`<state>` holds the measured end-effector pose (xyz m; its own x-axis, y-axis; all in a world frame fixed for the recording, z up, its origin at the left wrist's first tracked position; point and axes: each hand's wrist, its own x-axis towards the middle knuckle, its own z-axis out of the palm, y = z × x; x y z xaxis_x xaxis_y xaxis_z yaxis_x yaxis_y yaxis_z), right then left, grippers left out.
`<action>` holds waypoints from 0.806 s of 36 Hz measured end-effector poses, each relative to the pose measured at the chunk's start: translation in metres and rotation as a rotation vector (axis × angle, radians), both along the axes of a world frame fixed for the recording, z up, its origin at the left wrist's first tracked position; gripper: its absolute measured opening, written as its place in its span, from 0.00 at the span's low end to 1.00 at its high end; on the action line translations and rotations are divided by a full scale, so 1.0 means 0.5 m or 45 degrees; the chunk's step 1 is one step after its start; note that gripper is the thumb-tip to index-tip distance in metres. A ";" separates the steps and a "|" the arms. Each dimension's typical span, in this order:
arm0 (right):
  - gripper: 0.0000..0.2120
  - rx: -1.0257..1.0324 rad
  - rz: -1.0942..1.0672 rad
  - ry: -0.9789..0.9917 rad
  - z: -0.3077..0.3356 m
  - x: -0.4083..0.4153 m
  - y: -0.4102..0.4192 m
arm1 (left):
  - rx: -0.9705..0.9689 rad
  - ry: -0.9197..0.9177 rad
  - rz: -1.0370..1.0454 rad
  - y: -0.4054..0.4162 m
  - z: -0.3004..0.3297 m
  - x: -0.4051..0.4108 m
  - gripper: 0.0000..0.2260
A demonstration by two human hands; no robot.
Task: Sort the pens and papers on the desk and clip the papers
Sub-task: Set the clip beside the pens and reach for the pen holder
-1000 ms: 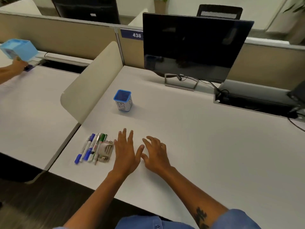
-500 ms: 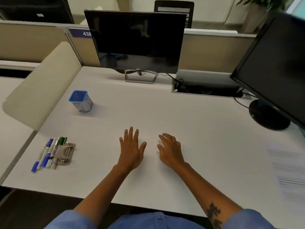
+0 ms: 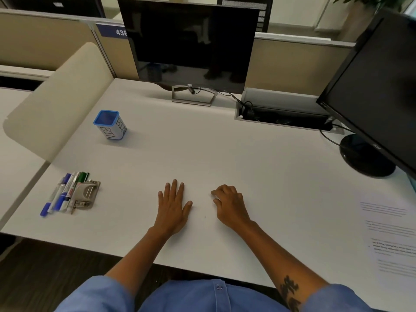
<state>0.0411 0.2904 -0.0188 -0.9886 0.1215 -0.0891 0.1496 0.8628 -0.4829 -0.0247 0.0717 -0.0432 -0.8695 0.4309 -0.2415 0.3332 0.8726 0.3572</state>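
Note:
Several pens (image 3: 64,193), blue and green capped, lie side by side at the desk's front left. A grey metal clip (image 3: 86,194) rests against their right side. Printed papers (image 3: 391,235) lie at the right edge of the desk, partly cut off by the frame. A blue-rimmed cup labelled BIN (image 3: 110,124) stands upright behind the pens. My left hand (image 3: 173,207) lies flat on the desk, fingers spread, holding nothing. My right hand (image 3: 229,204) rests beside it with fingers curled down onto the desk, also holding nothing.
A Dell monitor (image 3: 191,43) stands at the back centre, a second monitor (image 3: 378,91) with a round base at the right. A cable tray (image 3: 281,109) with cords sits between them. A beige divider panel (image 3: 58,100) borders the desk (image 3: 225,158) on the left.
The view swung right, away from the neighbouring desk, bringing the second monitor and papers into sight. My right hand's fingers curled slightly. Both hands stayed on the desk.

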 end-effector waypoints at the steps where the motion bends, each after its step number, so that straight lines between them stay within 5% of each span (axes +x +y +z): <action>1: 0.15 0.002 0.008 0.007 0.001 -0.001 -0.002 | -0.011 0.011 -0.017 -0.005 -0.002 0.001 0.32; 29: 0.07 0.036 0.028 0.079 0.023 -0.049 -0.013 | -0.067 -0.030 -0.110 -0.026 -0.008 -0.011 0.34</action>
